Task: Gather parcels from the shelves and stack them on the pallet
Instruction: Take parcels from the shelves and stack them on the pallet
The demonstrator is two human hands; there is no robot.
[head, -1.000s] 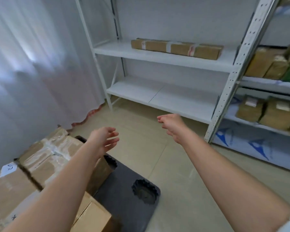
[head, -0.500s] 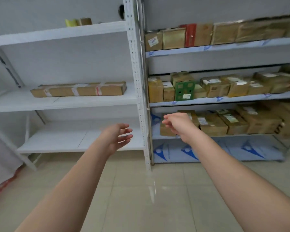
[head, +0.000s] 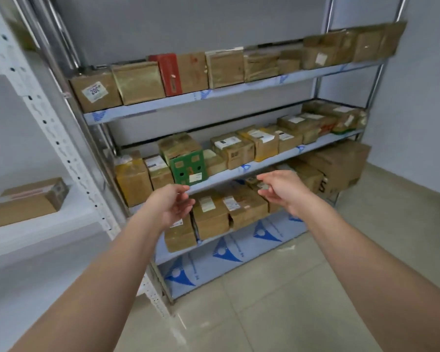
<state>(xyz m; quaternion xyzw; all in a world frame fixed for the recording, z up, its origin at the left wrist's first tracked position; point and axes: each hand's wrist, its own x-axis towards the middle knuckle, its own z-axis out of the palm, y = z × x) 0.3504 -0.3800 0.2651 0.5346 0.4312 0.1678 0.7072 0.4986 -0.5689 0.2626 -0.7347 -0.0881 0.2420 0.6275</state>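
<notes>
Both forearms stretch forward over tiled floor [head: 277, 301]. Left hand [head: 172, 205] and right hand [head: 281, 190] empty, fingers loosely spread, palms facing each other, nothing gripped. Hands hover before bottom shelf [head: 214, 243] of metal rack; brown parcels [head: 210, 214] sit there just beyond fingertips. Green box [head: 187, 165] on middle shelf above. Step, as judged: reaching for next parcel. Next move needs both hands closing on one box's sides. Compared half second ago: view closer, rack fills frame. Pallet out of view.
</notes>
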